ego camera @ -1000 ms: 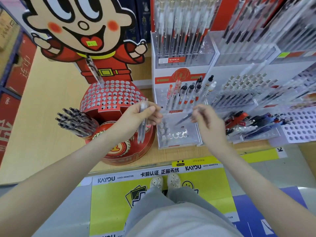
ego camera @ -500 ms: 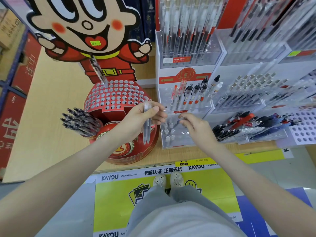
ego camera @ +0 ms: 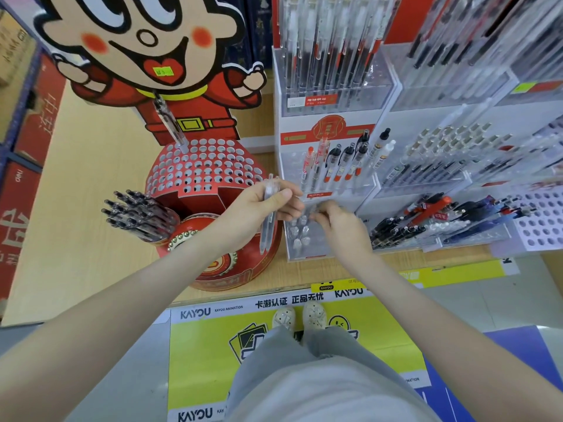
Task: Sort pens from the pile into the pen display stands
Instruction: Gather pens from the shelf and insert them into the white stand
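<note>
The sorting is looking far from finished. The left hand (ego camera: 259, 208) is clamping its grip around a small bundle of clear pens (ego camera: 267, 228), at least 2. Its thumb is pressing across the barrels, and the tips are pointing down in front of the red drum stand (ego camera: 207, 175). The right hand (ego camera: 344, 229) is hovering just beside the left fingertips, over the front of the clear tiered stand (ego camera: 304, 254). Its fingers are curling inward. I cannot tell whether that grip is pinching a pen or closing on nothing, because the spot is blurring.

The red drum stand is showing rows of holes across its top, and nearly all are standing empty. Just 1 lone pen (ego camera: 170, 123) is leaning in a hole at the back edge. A cup on the stand's left side is holding a thick bunch of black pens (ego camera: 137, 217).

The clear tiered stand is carrying a row of red-capped and black-capped pens (ego camera: 335, 166) on its upper tier, while the lower sockets under the right hand are appearing unfilled. Further right, a loose pile of pens (ego camera: 411, 223), black, red and blue, is lying on the tabletop (ego camera: 91, 178) side of the display, waiting to be sorted. Beyond it, a white perforated stand (ego camera: 542, 226) is showing open holes.

Judging by this, most of the work is lying ahead.
</note>
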